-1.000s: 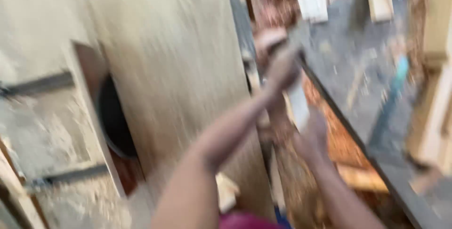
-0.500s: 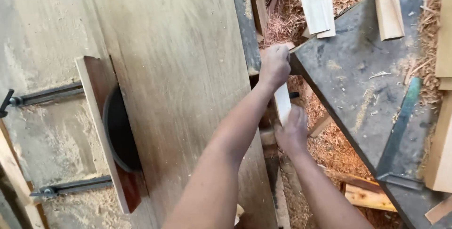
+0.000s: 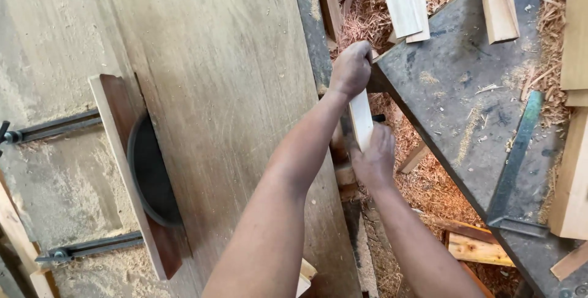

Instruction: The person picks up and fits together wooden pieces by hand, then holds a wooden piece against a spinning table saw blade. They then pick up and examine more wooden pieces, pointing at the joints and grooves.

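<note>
Since half a second ago both hands have barely shifted on the pale wood strip (image 3: pixel 361 117). The right hand (image 3: pixel 373 160) clasps its lower end with fingers curled; farther off, the left hand (image 3: pixel 350 68) stays fisted around its top, beside the dark workbench (image 3: pixel 465 108) edge.

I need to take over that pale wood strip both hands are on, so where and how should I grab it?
Probably grip the pale wood strip at its bare middle, from the sawdust-pit side. The left hand covers its top end, the right hand its lower end, and the plywood bench blocks the other side.
</note>
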